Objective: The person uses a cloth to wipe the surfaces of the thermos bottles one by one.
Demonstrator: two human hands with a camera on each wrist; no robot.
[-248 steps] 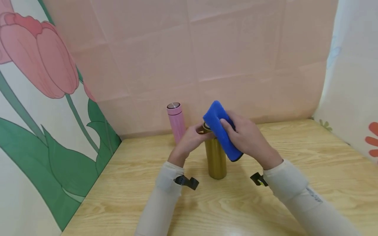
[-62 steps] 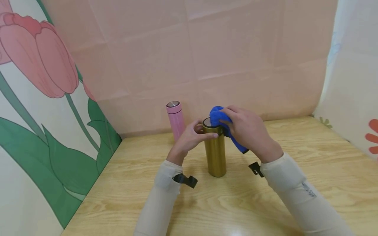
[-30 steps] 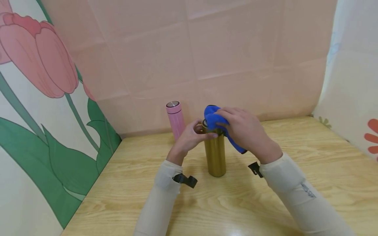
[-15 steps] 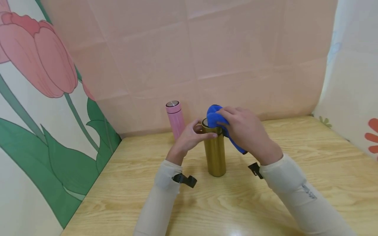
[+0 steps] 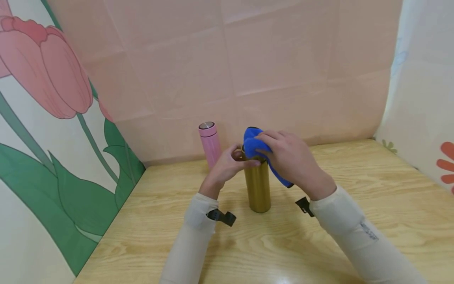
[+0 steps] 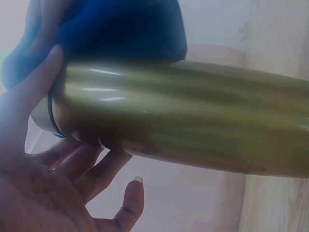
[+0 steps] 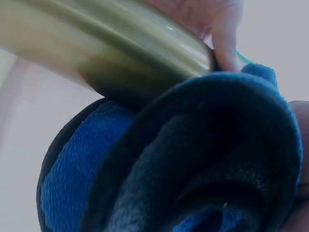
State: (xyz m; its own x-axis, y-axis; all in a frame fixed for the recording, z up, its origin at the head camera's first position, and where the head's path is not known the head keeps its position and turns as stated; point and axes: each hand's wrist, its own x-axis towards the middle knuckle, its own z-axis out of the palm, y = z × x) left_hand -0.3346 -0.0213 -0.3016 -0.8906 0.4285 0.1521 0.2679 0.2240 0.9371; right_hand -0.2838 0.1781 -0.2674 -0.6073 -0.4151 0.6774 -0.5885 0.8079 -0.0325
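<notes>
A gold thermos bottle [image 5: 259,189] stands upright on the wooden table, with a dark seam under its lid. My left hand [image 5: 227,167] grips it near the top, thumb on the front and fingers behind, as the left wrist view shows with the bottle [image 6: 183,116] lying across it. My right hand [image 5: 291,161] holds a folded blue cloth [image 5: 253,146] with dark edging over the lid, covering most of the top. In the right wrist view the cloth [image 7: 82,169] hangs in loose folds against the bottle's side.
A pink thermos bottle [image 5: 210,146] with a silver top stands behind and left of my left hand. Pink sheeting [image 5: 230,71] rises at the table's back edge, and a tulip-painted panel [image 5: 64,79] borders the left side. Bare wood [image 5: 159,236] shows in front.
The cloth, earlier lifted flat beside the bottle, is bunched on the lid. Over the last second my right hand shifted it right, then back left across the top. The left hand stays put.
</notes>
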